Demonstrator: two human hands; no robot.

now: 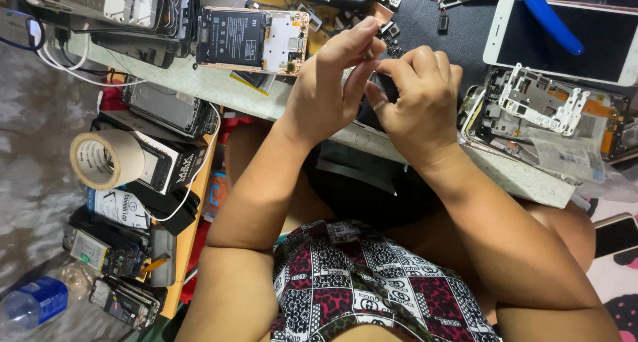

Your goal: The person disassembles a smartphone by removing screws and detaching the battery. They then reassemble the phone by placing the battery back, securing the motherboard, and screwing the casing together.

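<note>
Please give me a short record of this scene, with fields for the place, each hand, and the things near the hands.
place: cluttered workbench with phone parts
left hand: raised above the bench edge, fingertips pinching a tiny part, too small to identify
right hand: curled around a small dark object, ring on one finger
left of the hands: opened phone with black battery
right of the hands: white phone, face up
far left: tape roll

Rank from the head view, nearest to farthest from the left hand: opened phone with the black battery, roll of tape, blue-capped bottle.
From the left hand:
1. Opened phone with black battery, on the bench just beyond and to the left of the hand.
2. Roll of tape, on the cluttered side shelf, lower left.
3. Blue-capped bottle, on the floor in the bottom-left corner.
</note>
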